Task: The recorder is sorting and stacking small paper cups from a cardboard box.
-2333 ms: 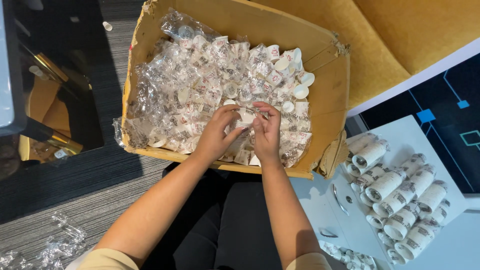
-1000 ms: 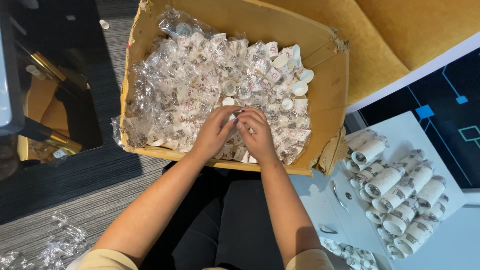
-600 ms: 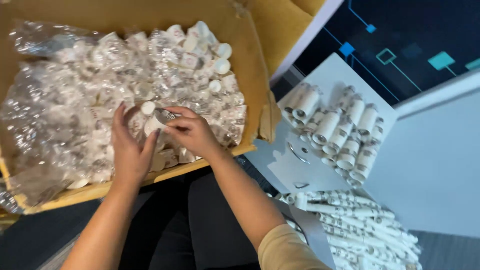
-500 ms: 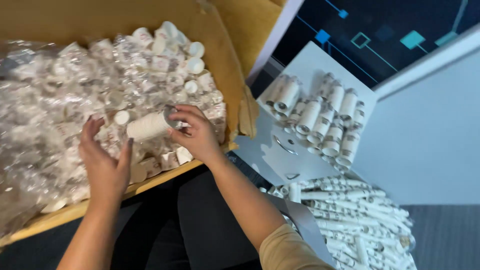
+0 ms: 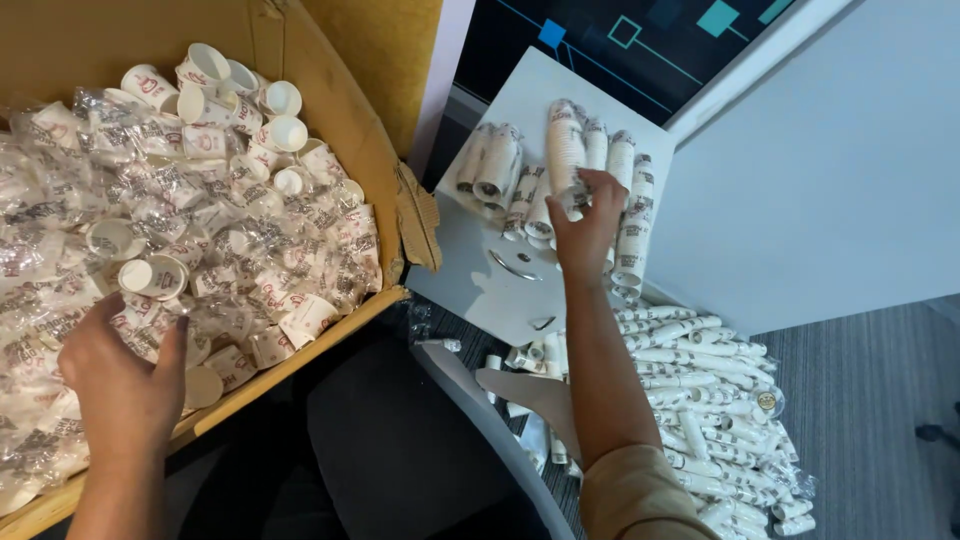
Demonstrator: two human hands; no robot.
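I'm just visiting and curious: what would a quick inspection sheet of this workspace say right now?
Surface: white board bearing cup stacks.
Job's things: cardboard box full of plastic-wrapped paper cups; row of cup stacks on the board.
Clutter: heap of stacked cup sleeves on grey carpet; plastic scraps.
Hands: left hand open over the box; right hand setting a cup stack onto the row.
Cables: nothing seen.
Surroundings: white wall, dark patterned panel.

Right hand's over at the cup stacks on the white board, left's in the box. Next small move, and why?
Probably let go: the right hand grips a stack of paper cups lying in the row of stacks on the white board, apparently resting there. The left hand is open over wrapped cups in the cardboard box.
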